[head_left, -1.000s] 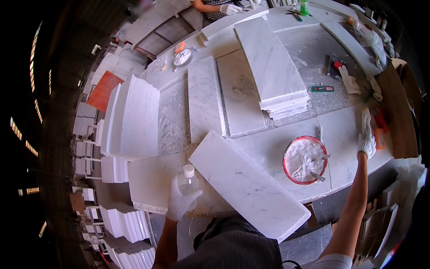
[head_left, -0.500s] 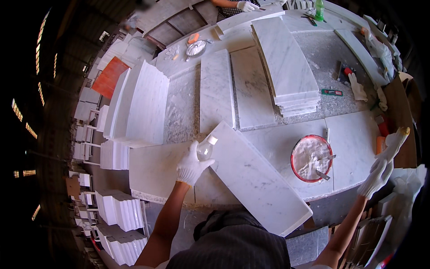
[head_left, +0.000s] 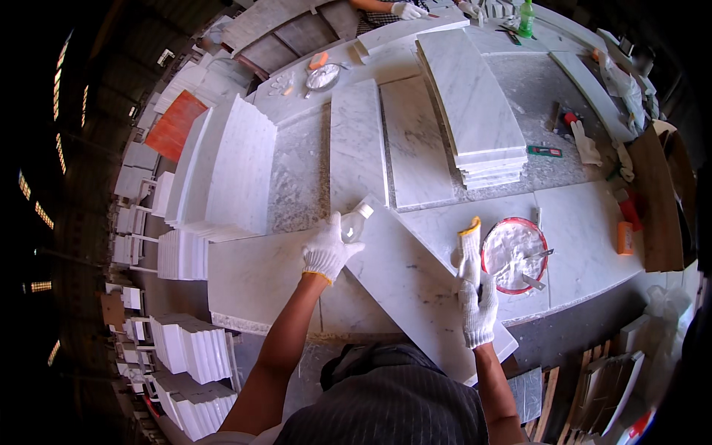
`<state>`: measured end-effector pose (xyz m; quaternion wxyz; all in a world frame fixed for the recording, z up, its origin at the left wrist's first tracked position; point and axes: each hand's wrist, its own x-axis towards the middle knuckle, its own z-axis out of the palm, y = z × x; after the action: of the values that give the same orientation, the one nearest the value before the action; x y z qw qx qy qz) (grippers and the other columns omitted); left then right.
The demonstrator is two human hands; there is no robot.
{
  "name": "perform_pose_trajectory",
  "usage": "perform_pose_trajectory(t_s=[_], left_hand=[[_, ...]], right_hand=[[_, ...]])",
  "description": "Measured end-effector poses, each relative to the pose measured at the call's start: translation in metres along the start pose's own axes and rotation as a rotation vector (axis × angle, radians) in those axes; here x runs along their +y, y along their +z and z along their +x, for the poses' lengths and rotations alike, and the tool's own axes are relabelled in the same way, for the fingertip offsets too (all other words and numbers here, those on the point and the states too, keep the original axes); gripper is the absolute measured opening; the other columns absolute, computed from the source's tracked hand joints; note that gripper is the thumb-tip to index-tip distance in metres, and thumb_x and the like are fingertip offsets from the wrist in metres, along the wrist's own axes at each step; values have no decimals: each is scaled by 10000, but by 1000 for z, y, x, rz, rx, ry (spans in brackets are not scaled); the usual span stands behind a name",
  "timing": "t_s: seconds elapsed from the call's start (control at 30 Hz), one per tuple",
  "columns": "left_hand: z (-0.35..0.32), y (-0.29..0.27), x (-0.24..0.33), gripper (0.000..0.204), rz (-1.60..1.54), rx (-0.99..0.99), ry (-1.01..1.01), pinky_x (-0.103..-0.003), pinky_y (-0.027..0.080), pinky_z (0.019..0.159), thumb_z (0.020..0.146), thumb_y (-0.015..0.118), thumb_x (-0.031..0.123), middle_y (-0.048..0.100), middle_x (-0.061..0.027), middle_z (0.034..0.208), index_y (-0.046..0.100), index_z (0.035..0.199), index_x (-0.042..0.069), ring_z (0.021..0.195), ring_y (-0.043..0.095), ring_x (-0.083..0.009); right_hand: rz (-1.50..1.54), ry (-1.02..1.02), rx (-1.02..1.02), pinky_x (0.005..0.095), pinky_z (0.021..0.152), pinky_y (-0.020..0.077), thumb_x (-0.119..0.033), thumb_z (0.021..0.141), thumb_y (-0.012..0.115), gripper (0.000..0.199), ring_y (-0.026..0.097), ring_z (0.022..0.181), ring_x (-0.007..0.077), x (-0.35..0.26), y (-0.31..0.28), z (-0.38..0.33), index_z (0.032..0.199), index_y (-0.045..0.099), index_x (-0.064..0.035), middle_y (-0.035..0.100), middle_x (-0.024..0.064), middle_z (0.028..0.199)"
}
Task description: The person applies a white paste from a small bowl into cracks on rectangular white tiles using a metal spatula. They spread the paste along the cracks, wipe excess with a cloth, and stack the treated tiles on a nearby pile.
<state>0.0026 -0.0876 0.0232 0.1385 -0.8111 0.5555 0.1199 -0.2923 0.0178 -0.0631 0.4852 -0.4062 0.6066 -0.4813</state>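
My left hand (head_left: 328, 250), in a white knit glove, grips a clear bottle (head_left: 354, 225) with a white cap, tilted over the upper end of a white marble slab. This slab (head_left: 415, 278) lies slantwise on the worktop, its near end jutting past the front edge. In my right hand (head_left: 479, 315), also gloved, is a loose white knit glove (head_left: 469, 256) with a yellow cuff, held over the slab's right side. Close by that glove stands a red-rimmed bowl (head_left: 513, 256) of white paste with two scrapers in it. My right fingers are partly hidden by the loose glove.
Marble slabs are stacked at the left (head_left: 230, 167) and the far middle (head_left: 475, 104). Toward the right lie an orange box (head_left: 625, 238) and a cardboard box (head_left: 662, 215). Across the table, a co-worker's gloved hand (head_left: 408, 10) rests near a slab. A green bottle (head_left: 526, 20) stands beyond.
My right hand has swung in from the far right to the slab, carrying the loose glove. My left hand has shifted slightly, with the bottle still in it.
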Motion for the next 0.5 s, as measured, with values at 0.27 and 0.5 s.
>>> perform_pose_trajectory(t_s=[0.27,0.5], left_hand=[[9,15,-8,775,60,88,51,-500,550,697,730,773,567,621,-147,1164,484,1308,138,949,685,-331],[10,9,-12,790,-29,124,28,-482,550,741,708,798,556,637,-149,1153,489,1295,127,975,679,-341]], right_hand=[[-112,-137,-36,327,747,485,-80,908,651,223,574,768,193,12,5,2,1109,608,6,609,118,875],[-140,-186,22,340,769,497,-80,908,651,231,610,818,200,24,8,1,1117,606,6,629,143,941]])
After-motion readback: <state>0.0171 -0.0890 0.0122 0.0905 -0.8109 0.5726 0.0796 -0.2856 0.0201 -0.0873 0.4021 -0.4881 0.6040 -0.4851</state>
